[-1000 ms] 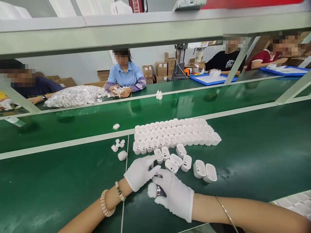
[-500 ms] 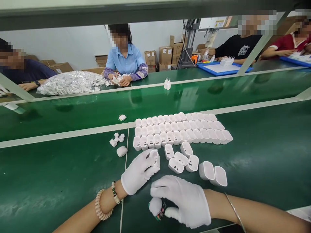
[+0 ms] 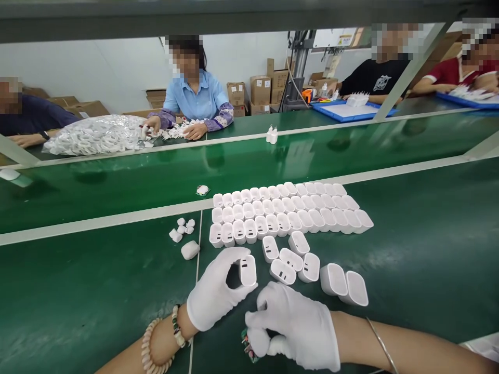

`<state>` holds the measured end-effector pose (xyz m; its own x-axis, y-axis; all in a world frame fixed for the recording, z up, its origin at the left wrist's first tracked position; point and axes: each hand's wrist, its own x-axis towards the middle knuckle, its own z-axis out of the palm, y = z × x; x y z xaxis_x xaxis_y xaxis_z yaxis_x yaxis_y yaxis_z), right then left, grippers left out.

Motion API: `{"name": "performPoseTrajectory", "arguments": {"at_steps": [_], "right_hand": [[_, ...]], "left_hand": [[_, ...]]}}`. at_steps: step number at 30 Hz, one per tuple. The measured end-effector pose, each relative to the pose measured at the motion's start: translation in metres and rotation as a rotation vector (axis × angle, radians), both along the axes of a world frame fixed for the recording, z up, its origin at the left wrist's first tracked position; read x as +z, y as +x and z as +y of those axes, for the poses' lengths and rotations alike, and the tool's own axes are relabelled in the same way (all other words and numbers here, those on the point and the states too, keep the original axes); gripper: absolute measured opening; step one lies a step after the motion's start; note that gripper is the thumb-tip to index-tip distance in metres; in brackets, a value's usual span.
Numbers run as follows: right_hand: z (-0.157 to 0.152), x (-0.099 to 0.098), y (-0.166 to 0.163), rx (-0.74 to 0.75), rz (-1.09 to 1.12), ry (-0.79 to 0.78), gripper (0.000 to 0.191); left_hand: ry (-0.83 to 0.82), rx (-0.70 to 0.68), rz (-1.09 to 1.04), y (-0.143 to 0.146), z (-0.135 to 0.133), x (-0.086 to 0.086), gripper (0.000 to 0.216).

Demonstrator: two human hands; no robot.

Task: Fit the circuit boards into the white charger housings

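Observation:
My left hand (image 3: 216, 291), in a white glove, is closed round a white charger shell (image 3: 248, 270), held upright above the green table. My right hand (image 3: 296, 324), also gloved, is closed on a small circuit board with a white plug part (image 3: 251, 345) near the table's front edge. Just beyond my hands lie several loose shells (image 3: 290, 258), and behind them a block of white shells (image 3: 284, 213) stands in three neat rows.
A few small white parts (image 3: 183, 234) lie left of the rows. A green conveyor belt (image 3: 117, 182) runs across behind, carrying a white plug pair (image 3: 272, 135). People sit on the far side with a heap of white parts (image 3: 93, 136) and blue trays (image 3: 346, 110).
My left hand has picked one shell off the table and lifted it clear. My right hand has drawn back toward me with the board. The view has tilted slightly.

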<state>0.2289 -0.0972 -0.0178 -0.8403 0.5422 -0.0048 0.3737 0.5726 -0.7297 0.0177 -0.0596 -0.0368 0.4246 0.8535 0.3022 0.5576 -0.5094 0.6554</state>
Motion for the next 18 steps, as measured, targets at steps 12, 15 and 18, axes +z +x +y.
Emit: {"name": "performPoseTrajectory", "arguments": {"at_steps": [12, 15, 18], "right_hand": [[0.004, 0.042, 0.016, -0.522, 0.166, 0.203, 0.014], [0.008, 0.039, 0.016, -0.518, 0.149, 0.292, 0.018], [0.007, 0.031, 0.016, -0.539, 0.131, 0.334, 0.026]], "left_hand": [[0.235, -0.148, 0.063, 0.0, -0.014, 0.0, 0.057], [0.274, -0.109, 0.083, 0.001, -0.016, 0.002, 0.057], [0.309, -0.075, 0.089, 0.001, -0.016, 0.002, 0.06]]}}
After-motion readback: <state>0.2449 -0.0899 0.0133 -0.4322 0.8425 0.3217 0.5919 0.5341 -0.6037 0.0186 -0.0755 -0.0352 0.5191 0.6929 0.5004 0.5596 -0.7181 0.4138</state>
